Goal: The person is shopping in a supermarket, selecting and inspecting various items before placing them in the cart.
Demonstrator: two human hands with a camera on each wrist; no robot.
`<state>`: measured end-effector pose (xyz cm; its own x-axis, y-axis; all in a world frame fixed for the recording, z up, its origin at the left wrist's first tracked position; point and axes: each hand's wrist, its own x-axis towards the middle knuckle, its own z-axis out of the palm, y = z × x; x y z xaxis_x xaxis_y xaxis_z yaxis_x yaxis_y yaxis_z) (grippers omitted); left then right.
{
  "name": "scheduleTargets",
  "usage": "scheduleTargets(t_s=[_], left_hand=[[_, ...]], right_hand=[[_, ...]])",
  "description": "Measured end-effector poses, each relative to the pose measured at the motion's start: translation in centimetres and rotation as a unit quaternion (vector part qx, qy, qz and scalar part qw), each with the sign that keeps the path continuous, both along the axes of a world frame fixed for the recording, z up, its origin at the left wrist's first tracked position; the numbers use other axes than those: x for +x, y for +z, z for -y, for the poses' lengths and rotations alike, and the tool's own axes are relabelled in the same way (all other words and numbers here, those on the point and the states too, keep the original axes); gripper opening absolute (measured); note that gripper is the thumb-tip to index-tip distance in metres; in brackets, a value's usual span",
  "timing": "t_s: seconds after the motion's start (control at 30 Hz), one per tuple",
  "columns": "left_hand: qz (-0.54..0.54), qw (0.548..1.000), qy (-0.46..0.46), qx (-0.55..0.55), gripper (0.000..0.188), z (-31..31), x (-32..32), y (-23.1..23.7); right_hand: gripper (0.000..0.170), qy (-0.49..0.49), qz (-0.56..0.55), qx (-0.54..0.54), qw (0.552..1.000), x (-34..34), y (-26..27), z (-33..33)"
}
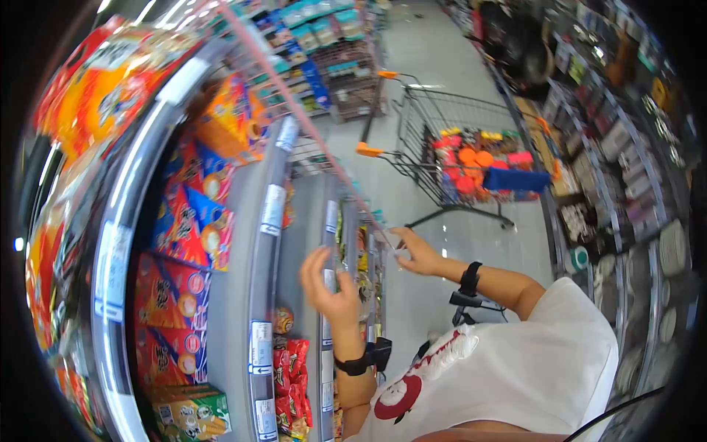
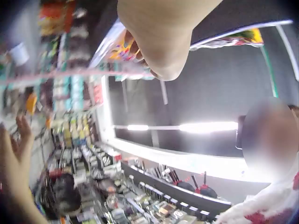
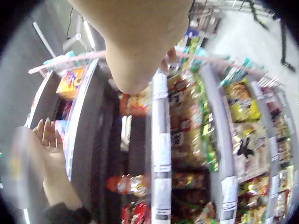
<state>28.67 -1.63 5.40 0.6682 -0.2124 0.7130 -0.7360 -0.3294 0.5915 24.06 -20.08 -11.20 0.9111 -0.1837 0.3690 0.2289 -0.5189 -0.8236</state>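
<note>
In the head view, my left hand (image 1: 329, 295) is raised in front of the shelf edges, its fingers spread and slightly bent, holding nothing visible. The right wrist view also shows this left hand (image 3: 51, 144) with its palm exposed. My right hand (image 1: 417, 254) is beside the lower end of a long pink bar (image 1: 294, 107), fingers loosely bent; whether they touch the bar is unclear. In the left wrist view, the right hand (image 2: 18, 154) appears at the left edge. Red snack boxes (image 1: 171, 291) and red packets (image 1: 292, 379) sit on the shelves.
A shopping cart (image 1: 471, 147) with colourful goods stands in the aisle beyond the hands. Grey shelves with price labels (image 1: 261, 346) rise on the left; more stocked shelves (image 1: 604, 140) line the right. An orange bag (image 1: 121, 92) lies at upper left.
</note>
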Motion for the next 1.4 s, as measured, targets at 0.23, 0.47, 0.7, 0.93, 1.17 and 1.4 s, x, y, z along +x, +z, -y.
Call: scheduleTargets(t_s=[0.23, 0.47, 0.7, 0.93, 1.17, 1.4], left_hand=[[-0.160, 0.776, -0.191, 0.579, 0.046, 10.6, -5.4, -15.2], [-0.165, 0.604, -0.428, 0.652, 0.055, 22.7, -10.0, -23.1], [-0.097, 0.672, -0.431, 0.594, 0.052, 35.0, -8.7, -23.8], [-0.131, 0.732, -0.504, 0.439, 0.036, 44.1, -8.0, -20.7], [-0.255, 0.724, -0.561, 0.310, 0.026, 53.7, -2.9, -22.3], [-0.468, 0.667, -0.434, 0.385, 0.036, 61.4, 4.6, -26.2]], right_hand=[[0.059, -0.257, -0.247, -0.016, 0.934, -13.2, -12.9, 10.8], [0.060, -0.377, -0.369, 0.060, 0.847, -21.2, -16.1, 20.2], [0.046, -0.399, -0.311, 0.272, 0.819, -22.7, -16.6, 32.9], [0.019, -0.394, -0.113, 0.293, 0.864, -20.0, -12.5, 40.2], [0.020, -0.416, -0.150, 0.195, 0.875, -15.1, -11.8, 47.0], [0.041, -0.497, -0.299, 0.218, 0.785, -12.2, -16.2, 53.9]])
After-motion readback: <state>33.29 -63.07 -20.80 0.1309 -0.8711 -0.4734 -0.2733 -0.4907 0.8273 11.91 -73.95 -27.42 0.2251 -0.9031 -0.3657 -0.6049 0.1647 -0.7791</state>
